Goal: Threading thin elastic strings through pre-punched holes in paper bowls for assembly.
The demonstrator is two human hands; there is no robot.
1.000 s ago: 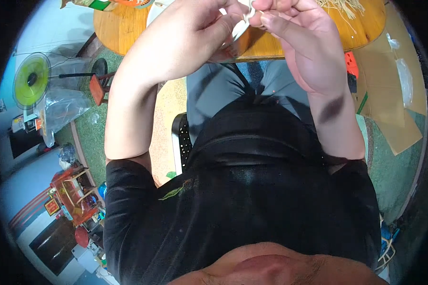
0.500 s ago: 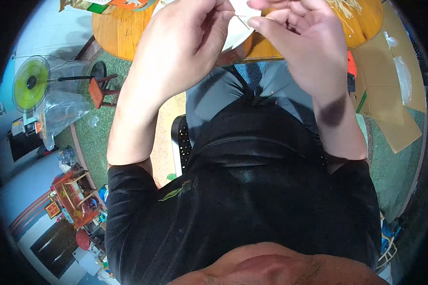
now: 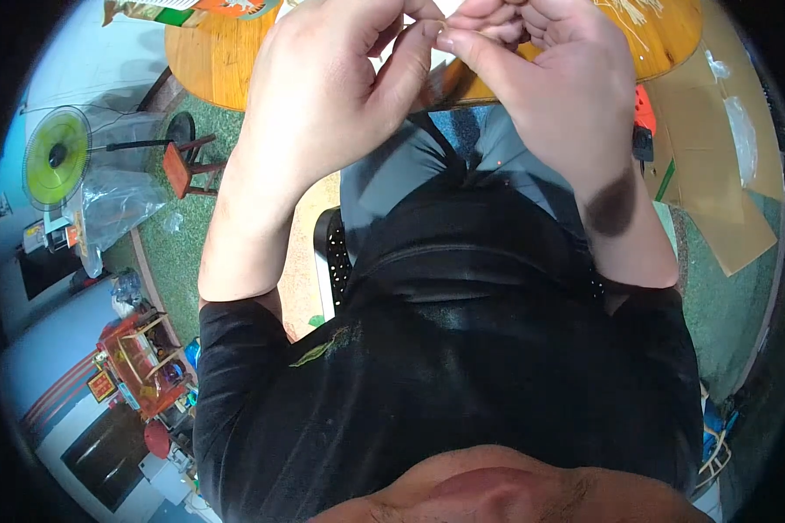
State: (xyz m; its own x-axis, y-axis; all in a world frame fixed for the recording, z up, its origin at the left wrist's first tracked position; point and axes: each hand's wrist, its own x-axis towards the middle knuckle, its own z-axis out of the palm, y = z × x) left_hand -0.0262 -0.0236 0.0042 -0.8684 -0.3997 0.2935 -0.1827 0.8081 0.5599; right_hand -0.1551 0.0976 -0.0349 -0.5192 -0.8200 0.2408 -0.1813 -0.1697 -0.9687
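Observation:
My left hand [image 3: 323, 96] and my right hand [image 3: 558, 87] are raised together at the top of the view, over the edge of a round wooden table [image 3: 214, 52]. Their thumbs and fingertips are pinched against each other. The thin pale strand they grip is almost wholly hidden between the fingers. A white piece [image 3: 449, 9] shows just behind the fingertips. Several loose pale strands [image 3: 637, 17] lie on the table past my right hand. My lap and black shirt fill the view below.
A green fan [image 3: 57, 157], a clear plastic bag [image 3: 118, 205] and a small red stool [image 3: 187, 166] stand to the left on green flooring. An orange tool [image 3: 644, 122] and flat cardboard [image 3: 715, 148] lie to the right. A black perforated seat edge [image 3: 330, 261] shows under me.
The hands have closed in on each other. The pale strand stretched between them half a second ago is now hidden inside the pinched fingers.

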